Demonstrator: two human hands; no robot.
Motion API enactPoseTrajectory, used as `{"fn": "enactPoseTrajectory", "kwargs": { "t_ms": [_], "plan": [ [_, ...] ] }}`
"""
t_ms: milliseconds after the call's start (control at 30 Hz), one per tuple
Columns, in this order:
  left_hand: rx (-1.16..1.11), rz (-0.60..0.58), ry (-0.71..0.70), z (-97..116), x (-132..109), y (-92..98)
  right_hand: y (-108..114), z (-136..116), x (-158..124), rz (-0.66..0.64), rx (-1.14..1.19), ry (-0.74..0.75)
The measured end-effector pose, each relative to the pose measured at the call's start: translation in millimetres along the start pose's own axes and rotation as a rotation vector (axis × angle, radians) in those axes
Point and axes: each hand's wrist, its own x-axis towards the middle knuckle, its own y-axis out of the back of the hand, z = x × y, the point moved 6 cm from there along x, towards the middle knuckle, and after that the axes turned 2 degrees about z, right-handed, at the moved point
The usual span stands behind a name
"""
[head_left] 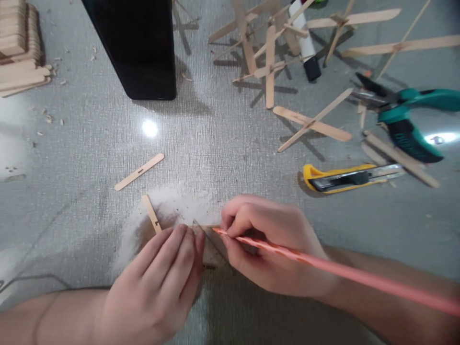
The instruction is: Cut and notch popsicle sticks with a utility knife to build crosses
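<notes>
My right hand [276,249] grips a pink pencil [323,264], its tip on a wooden craft stick [205,226] that spans the gap between my hands. Fingers together and bent, my left hand [154,285] presses the stick and a clear, pointed ruler [212,245], which looks like a set square; much of both is hidden. Just beyond my left fingers lies a notched craft stick [151,211], its near end covered. Farther off is another craft stick [139,172] with a small slot in its middle.
A black phone [147,48] stands at the top. Piled craft sticks [21,52] are at the left. Crossed-stick pieces [270,67], a white marker [304,38], green-handled pliers [402,115] and a yellow box cutter [352,178] lie to the right. Pale dust [190,203] surrounds my hands.
</notes>
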Motion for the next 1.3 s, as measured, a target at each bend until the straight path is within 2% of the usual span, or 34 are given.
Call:
{"fn": "enactPoseTrajectory", "kwargs": {
  "t_ms": [200,500,700,1033,1200,1300],
  "plan": [
    [0.053,0.017,0.024,-2.6,0.4,0.2,0.7,-0.6,2.3,0.008,0.013,-0.012],
    [-0.193,-0.009,0.034,-12.8,3.6,-4.5,0.1,-0.4,1.7,-0.005,0.001,0.002],
    [-0.291,0.023,0.059,-15.1,-0.9,-7.9,-1.1,-2.4,1.2,-0.012,-0.016,0.032],
    [0.0,0.023,0.013,-5.9,4.6,-0.5,1.3,0.0,0.8,-0.003,0.013,0.003],
    [-0.002,0.047,0.022,-5.5,4.1,-2.0,3.7,-6.5,-0.6,-0.003,-0.031,0.103],
    [-0.044,0.072,0.034,-8.4,3.4,-1.9,1.9,-17.5,-5.5,-0.069,-0.234,0.3]
  ]
}}
